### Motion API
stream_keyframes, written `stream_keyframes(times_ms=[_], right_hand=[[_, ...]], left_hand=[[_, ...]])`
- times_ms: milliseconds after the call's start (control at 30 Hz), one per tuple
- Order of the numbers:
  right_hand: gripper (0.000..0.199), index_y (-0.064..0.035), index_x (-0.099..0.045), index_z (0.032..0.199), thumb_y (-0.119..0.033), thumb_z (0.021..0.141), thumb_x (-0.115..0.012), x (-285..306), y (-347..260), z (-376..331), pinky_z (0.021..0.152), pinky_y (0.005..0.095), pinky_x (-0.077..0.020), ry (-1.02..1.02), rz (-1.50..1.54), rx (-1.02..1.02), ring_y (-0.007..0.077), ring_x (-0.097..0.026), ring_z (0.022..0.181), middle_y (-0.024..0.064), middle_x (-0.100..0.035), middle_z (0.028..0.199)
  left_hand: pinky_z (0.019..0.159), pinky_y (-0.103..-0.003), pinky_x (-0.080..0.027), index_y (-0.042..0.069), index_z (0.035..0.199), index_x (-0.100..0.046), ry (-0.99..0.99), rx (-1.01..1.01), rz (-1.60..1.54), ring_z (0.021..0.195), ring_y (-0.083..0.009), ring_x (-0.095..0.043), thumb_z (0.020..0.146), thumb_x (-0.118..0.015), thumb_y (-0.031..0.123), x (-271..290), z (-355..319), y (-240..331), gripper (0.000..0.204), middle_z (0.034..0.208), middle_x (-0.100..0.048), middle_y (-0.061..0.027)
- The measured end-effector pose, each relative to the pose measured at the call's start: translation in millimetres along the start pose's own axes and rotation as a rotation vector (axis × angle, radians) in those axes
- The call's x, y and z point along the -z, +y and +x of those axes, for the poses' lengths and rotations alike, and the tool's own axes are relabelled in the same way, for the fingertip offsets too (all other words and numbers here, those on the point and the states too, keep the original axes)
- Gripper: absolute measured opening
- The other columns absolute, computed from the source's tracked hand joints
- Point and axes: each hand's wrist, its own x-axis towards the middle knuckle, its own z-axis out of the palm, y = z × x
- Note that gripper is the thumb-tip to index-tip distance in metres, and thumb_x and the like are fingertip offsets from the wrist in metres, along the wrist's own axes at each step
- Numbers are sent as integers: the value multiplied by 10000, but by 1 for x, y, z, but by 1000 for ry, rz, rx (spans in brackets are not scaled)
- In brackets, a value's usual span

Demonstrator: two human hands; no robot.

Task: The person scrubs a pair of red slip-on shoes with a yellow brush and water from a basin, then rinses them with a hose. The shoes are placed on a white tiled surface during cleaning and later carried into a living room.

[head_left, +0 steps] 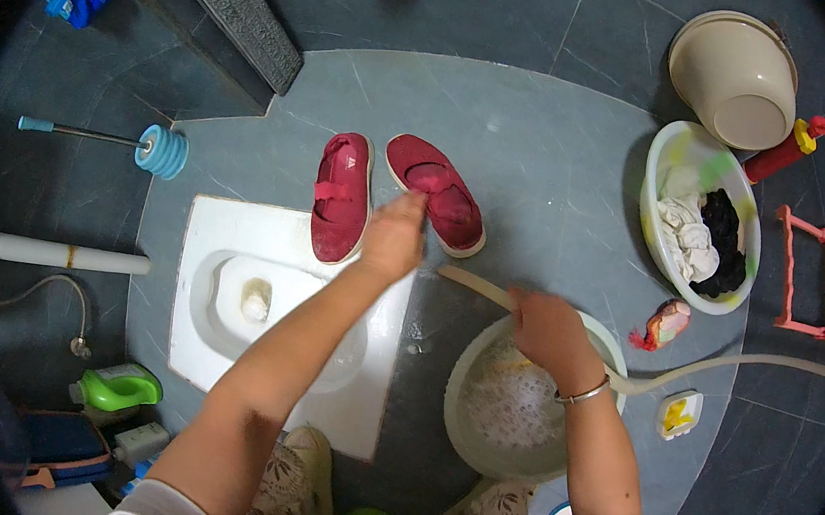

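Two red shoes lie on the grey floor, a left one [342, 205] and a right one [452, 211]. My left hand [394, 238] reaches to the right shoe, its fingers closed at the shoe's inner edge; the fingertips are partly hidden. In my right hand [553, 341] is a pale hose [475, 282], gripped a little behind its open end, which points toward the shoes. Beneath that hand stands a round pale basin [456, 418] holding foamy water.
At left is a white squat toilet [191, 360], with a blue plunger [162, 152] beyond it. Clothes fill an oval tub [652, 197] at right. A soap dish [679, 416] and a small red-and-pink packet [667, 325] lie near the trailing hose. A green bottle [122, 388] stands lower left.
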Motion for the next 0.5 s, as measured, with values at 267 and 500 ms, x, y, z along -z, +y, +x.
stream_keyframes(times_ms=[267, 500], right_hand=[[407, -10, -543, 1187, -61, 790, -473, -9, -5, -7, 695, 447, -520, -5, -31, 18, 364, -642, 785, 217, -643, 865], [358, -43, -563, 1151, -83, 802, -493, -22, -8, -5, 678, 458, -498, 44, 40, 33, 366, -621, 779, 212, -627, 850]], left_hand=[[1007, -516, -336, 18, 1357, -358, -394, 276, 419, 1261, -250, -405, 780, -594, 186, 36, -19, -86, 645, 1347, -436, -122], [737, -460, -507, -7, 1039, -502, -274, 269, 2, 834, -393, -625, 771, -643, 196, 12, -54, -67, 365, 894, -627, -243]])
